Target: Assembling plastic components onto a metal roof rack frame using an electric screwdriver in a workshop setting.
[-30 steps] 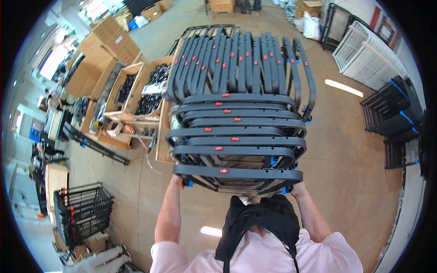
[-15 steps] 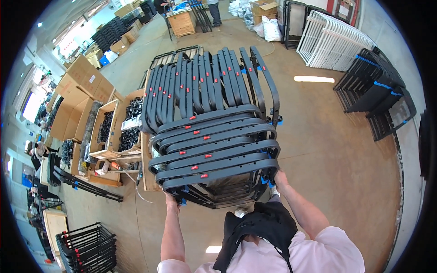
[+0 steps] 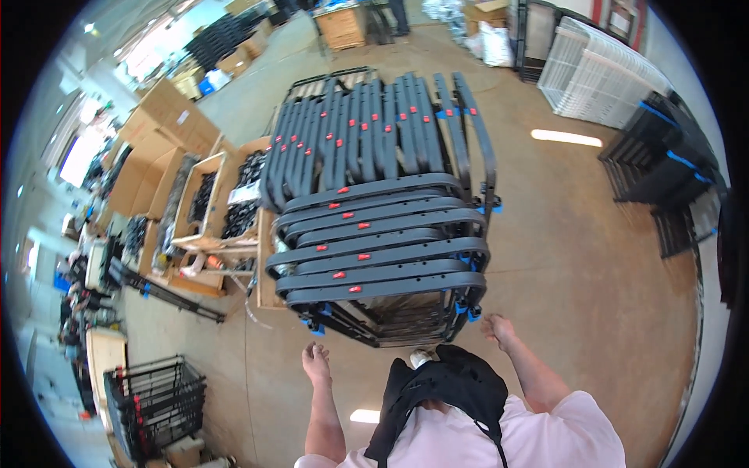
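A stack of dark grey tubular metal frames (image 3: 382, 248) with small red tabs and blue clips lies in front of me, bent ends facing right and left. Behind it, a row of like frames (image 3: 351, 132) is packed side by side, pointing away. My left hand (image 3: 315, 362) is just off the stack's near left corner, with its fingers loosely apart and nothing in it. Off the near right corner, my right hand (image 3: 496, 331) is also empty, its fingers slightly bent and apart. Neither hand touches a frame.
Wooden bins (image 3: 199, 207) of small black parts and an open cardboard box (image 3: 144, 183) stand left of the frames. White racks (image 3: 601, 74) and black frames (image 3: 663, 164) line the right wall. More black frames (image 3: 156, 405) are stacked at lower left.
Both hands have let go of the nearest frame at its two ends and drawn back toward me. The stack now appears slightly farther from my body.
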Motion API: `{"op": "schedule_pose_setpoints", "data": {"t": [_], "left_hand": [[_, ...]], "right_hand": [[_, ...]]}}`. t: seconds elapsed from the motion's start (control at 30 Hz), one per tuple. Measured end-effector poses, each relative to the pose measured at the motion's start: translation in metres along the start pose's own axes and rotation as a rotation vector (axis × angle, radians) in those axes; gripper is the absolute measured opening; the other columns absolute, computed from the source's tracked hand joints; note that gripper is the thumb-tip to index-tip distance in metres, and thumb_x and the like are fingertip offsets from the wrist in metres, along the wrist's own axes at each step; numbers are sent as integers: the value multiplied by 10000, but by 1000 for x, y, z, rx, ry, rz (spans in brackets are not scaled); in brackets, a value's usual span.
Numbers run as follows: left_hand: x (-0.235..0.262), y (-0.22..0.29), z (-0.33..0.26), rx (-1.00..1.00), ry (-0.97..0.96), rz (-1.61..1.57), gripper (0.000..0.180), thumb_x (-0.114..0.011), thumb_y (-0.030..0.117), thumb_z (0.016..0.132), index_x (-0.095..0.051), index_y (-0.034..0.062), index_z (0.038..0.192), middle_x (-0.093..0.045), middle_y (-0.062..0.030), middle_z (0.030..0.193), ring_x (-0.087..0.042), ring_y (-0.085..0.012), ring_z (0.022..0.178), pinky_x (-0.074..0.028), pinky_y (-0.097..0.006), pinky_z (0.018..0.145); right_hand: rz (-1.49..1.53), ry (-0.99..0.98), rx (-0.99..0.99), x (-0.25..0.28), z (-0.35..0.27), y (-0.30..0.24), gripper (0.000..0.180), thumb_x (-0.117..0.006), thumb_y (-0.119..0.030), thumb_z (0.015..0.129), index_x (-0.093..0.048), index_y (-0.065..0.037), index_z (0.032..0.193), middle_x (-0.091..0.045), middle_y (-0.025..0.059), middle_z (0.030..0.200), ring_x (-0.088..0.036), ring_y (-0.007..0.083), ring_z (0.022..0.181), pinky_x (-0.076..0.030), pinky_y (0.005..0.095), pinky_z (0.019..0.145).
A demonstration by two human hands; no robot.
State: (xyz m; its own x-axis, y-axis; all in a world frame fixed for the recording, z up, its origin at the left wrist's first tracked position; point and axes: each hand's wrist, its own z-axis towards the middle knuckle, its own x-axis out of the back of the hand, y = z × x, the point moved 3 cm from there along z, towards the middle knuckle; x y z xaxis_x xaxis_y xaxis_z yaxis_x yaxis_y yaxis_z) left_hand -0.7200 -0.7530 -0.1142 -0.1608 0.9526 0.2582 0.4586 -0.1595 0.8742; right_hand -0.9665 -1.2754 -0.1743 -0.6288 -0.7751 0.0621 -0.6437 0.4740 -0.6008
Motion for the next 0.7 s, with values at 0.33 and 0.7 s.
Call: {"op": "schedule_pose_setpoints", "data": {"t": [0.33,0.7], "left_hand": [[17,257,-78,-944,131,562,194,-674,96,981,-691,33,1165,-702,-121,1031,-679,-255,1014,-528,-355,932],[-31,289,-13,-1363,-466,862,509,-814,96,745,-632,75,1220,-590,-150,1160,-585,-360,1091,-502,-468,938]], "right_hand": [[-202,-188,-136,-25,21,50,243,-597,-194,1001,-658,-28,1169,-733,98,935,-686,202,676,-489,290,503],[-155,-117,-168,-216,-3,59,311,-559,-277,1033,-655,-76,1250,-739,76,1034,-720,189,833,-575,352,637]]}}
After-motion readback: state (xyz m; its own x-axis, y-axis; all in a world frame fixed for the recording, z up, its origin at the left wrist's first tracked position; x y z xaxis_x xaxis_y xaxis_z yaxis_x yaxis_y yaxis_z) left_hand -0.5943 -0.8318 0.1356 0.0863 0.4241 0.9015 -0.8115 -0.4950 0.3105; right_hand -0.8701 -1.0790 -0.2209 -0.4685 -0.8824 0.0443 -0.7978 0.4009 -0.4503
